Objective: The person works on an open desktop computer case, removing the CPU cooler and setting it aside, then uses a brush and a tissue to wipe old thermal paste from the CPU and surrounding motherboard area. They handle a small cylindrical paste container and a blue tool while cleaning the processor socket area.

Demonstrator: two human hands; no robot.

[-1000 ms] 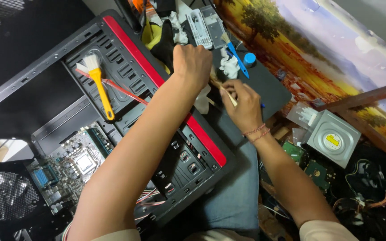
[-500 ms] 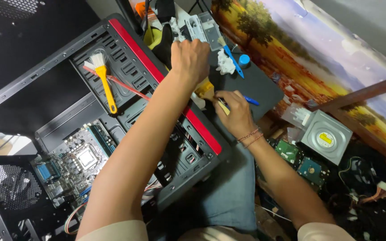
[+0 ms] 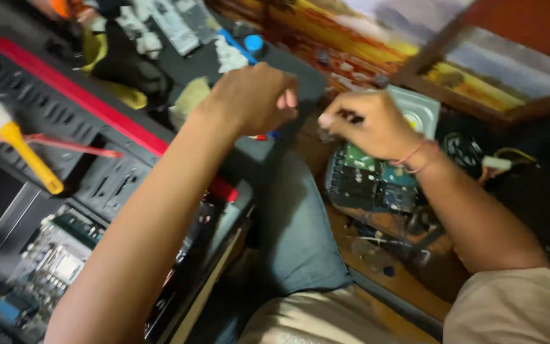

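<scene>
Two hands [image 3: 307, 111] fisted above black metal PC case [image 3: 116, 172].

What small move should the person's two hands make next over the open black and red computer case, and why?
Probably hold still and steady the view first. Both hands are closed fists in mid-air: the left hand hangs beyond the black and red computer case, the right hand above a green circuit board. The picture is blurred, so what the right hand pinches cannot be told. The yellow-handled brush lies untouched on the case.

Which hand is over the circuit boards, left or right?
The right hand, with the cord bracelet, is closed above the green circuit boards; the left hand is a fist near the red-trimmed computer case.
</scene>
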